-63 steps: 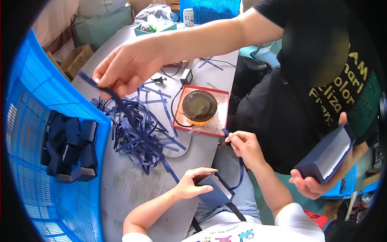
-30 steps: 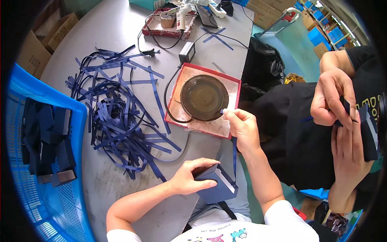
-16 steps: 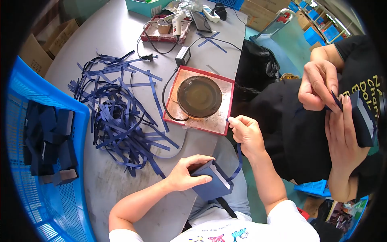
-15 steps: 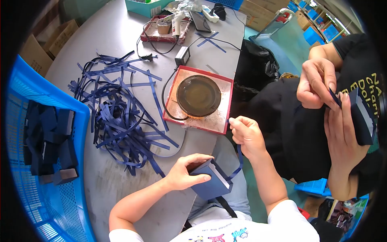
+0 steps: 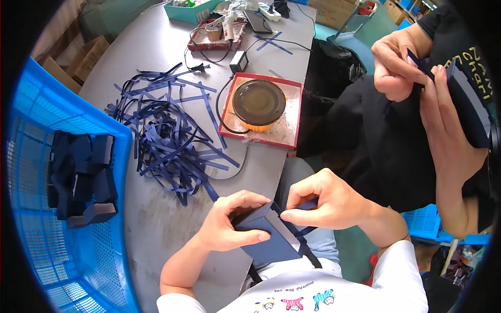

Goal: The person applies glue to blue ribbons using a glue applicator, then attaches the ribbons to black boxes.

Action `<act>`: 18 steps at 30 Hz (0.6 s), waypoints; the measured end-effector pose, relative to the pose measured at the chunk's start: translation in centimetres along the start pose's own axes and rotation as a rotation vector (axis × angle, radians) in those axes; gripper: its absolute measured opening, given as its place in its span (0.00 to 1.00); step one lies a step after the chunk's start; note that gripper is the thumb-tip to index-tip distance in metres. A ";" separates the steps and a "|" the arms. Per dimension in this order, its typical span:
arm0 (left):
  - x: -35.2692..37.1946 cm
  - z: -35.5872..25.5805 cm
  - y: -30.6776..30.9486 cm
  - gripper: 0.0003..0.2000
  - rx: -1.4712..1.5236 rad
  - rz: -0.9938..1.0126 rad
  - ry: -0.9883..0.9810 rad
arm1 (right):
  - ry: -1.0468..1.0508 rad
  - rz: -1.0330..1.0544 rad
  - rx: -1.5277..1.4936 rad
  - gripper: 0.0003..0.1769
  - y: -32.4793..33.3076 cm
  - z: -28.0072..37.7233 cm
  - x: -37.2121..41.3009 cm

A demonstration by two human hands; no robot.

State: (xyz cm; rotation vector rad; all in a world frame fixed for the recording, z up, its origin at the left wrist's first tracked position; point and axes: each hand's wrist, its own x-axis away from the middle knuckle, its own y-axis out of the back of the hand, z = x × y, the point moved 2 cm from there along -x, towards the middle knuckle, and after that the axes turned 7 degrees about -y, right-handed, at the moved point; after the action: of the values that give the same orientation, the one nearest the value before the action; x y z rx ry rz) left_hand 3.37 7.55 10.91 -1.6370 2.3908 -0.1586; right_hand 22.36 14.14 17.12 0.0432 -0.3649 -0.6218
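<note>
At the near edge of the table, over the lap, the left hand is closed around the box: the fingers lie on its top face and the thumb presses on the side, so the box sits firm and a little tilted. The right hand touches the right corner of the box, with thumb and forefinger pressed together on the end of a ribbon. The rest of the ribbon hangs in a loop just right of the box.

To my judgement the step is to fix this ribbon end at the box's open edge. To do it well, the left hand should not let the box turn. The right fingers should lay the ribbon flat and straight along the edge, without a twist, and press evenly until it stays. The loop should hang free and not be caught under the box.

Beyond the box, on the table, lies a pile of the same ribbons. Further beyond it stands a red tray with a round pot on a cable. Left of the box is a blue basket with more dark boxes in it. Right of the box and above, a co-worker's hands hold another box with its own strip.
</note>
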 end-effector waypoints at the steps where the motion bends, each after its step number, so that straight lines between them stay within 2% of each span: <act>1: 0.1 -0.3 -0.2 0.25 -0.041 0.017 -0.021 | 0.011 0.000 0.035 0.06 -0.1 0.0 0.0; 13: 0.0 -1.2 -1.1 0.24 -0.127 0.047 -0.096 | 0.089 -0.067 0.209 0.08 -0.6 0.6 0.4; 18: 0.0 -1.1 -1.2 0.24 -0.145 0.045 -0.093 | 0.022 -0.083 0.321 0.11 -0.3 1.1 0.3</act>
State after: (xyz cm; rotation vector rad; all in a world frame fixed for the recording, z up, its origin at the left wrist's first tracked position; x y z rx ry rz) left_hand 4.14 7.04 12.22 -1.6117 2.4154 0.1000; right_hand 22.04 13.80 18.23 0.3737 -0.4405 -0.6393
